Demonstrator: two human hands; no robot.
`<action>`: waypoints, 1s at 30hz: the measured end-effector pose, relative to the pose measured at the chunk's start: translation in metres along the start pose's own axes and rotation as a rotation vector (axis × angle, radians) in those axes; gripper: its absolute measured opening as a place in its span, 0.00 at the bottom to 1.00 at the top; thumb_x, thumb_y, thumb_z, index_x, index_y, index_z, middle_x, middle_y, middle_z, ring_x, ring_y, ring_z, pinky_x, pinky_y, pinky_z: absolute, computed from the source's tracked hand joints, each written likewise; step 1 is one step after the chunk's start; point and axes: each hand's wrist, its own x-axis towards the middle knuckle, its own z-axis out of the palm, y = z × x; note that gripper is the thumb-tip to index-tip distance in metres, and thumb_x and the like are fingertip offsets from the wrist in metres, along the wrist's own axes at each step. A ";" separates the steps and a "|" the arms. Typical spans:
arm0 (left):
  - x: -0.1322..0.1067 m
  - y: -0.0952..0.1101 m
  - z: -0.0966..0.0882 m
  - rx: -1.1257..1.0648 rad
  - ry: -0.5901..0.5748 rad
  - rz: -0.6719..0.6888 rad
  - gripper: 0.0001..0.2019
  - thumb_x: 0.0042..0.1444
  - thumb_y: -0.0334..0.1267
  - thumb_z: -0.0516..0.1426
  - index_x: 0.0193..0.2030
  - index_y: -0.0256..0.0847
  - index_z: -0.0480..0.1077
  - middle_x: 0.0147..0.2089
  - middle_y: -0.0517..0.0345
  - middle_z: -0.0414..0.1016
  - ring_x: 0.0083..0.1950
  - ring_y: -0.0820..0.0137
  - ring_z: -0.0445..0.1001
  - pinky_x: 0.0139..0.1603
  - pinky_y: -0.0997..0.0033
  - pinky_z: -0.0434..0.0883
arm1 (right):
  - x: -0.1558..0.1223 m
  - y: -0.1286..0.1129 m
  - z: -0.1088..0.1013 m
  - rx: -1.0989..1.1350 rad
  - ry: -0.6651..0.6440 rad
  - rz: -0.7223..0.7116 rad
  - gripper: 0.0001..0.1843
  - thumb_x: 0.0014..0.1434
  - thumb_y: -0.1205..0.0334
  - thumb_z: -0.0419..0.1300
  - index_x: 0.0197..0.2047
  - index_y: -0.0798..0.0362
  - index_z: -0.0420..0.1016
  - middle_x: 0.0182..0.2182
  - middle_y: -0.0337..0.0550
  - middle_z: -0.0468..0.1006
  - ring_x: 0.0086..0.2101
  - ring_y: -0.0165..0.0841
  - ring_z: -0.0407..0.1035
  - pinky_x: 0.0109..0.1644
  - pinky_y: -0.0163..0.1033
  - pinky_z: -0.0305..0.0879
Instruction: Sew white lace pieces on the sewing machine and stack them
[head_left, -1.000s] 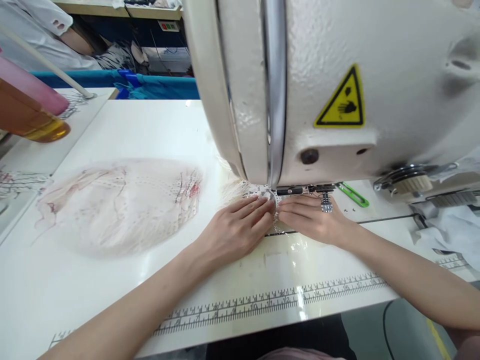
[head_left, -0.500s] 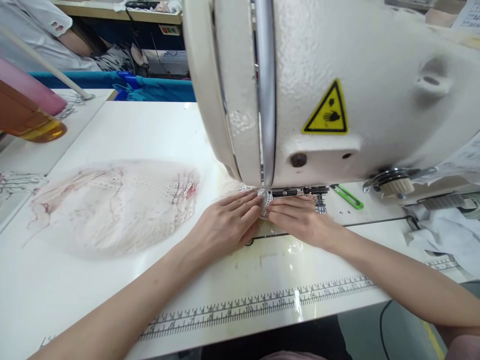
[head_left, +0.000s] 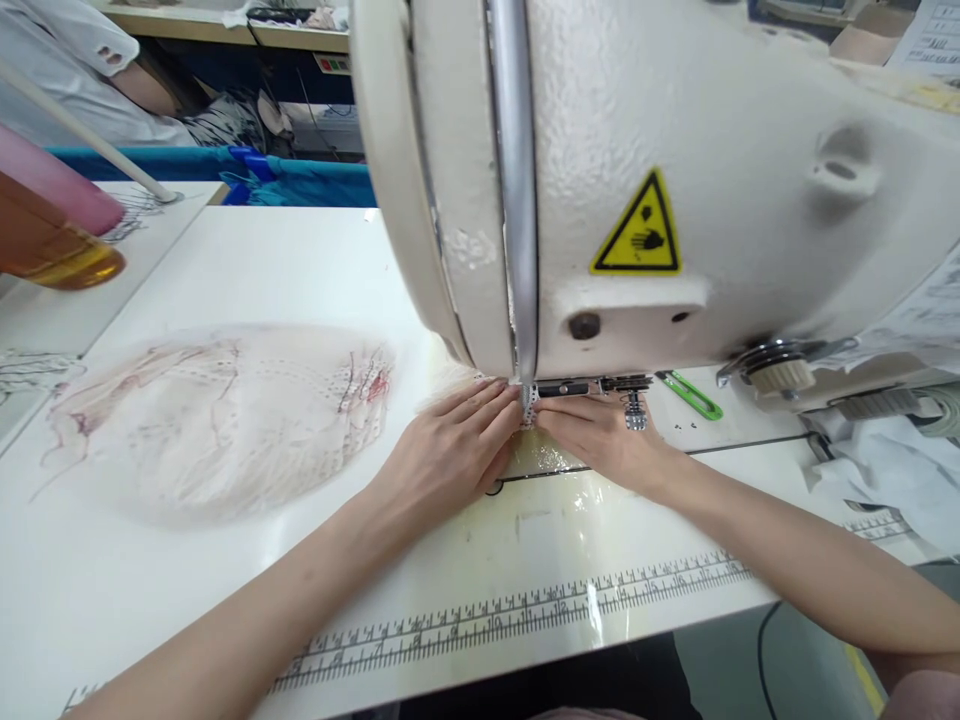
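Observation:
A small strip of white dotted lace (head_left: 529, 408) shows between my hands at the needle area of the sewing machine (head_left: 615, 130); most of it is covered by fingers. My left hand (head_left: 466, 432) lies flat on the lace fabric left of the presser foot, fingers stretched out close together. From the other side, my right hand (head_left: 607, 435) has its fingertips pressed together at the lace edge, partly behind a dark metal attachment (head_left: 564, 389). Just left of my left hand, pale sheer fabric (head_left: 444, 385) spreads on the table. The needle tip is hidden.
A crumpled pile of pale lace pieces (head_left: 262, 430) lies at left. A green thread snipper (head_left: 691, 396) rests behind my right hand. Ruler markings (head_left: 495, 625) run along the table's front edge. Thread cones (head_left: 52, 240) stand at left; a co-worker's white sleeve (head_left: 97, 40) shows beyond.
The lace between my hands has moved in under the foot, and less of it shows. My hands stay close to the needle; the whole view has shifted slightly.

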 end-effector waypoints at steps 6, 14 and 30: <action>-0.004 -0.001 0.002 0.004 -0.027 0.005 0.17 0.64 0.33 0.49 0.55 0.33 0.70 0.55 0.47 0.75 0.56 0.59 0.74 0.60 0.54 0.72 | 0.002 -0.004 -0.003 0.046 -0.001 0.168 0.11 0.63 0.70 0.54 0.38 0.50 0.77 0.35 0.36 0.80 0.33 0.28 0.72 0.36 0.36 0.68; -0.004 0.002 0.002 0.022 -0.032 0.016 0.17 0.64 0.34 0.50 0.56 0.33 0.70 0.54 0.45 0.75 0.55 0.57 0.74 0.59 0.53 0.71 | -0.002 0.003 0.000 0.066 0.032 0.286 0.13 0.65 0.65 0.52 0.43 0.41 0.77 0.38 0.35 0.79 0.41 0.31 0.73 0.46 0.42 0.71; -0.001 0.004 0.007 0.094 0.002 -0.015 0.17 0.64 0.35 0.51 0.55 0.32 0.71 0.51 0.43 0.77 0.55 0.54 0.75 0.56 0.53 0.73 | -0.027 0.023 0.023 0.178 -0.159 0.343 0.19 0.69 0.58 0.45 0.58 0.37 0.69 0.52 0.34 0.76 0.54 0.35 0.69 0.58 0.49 0.67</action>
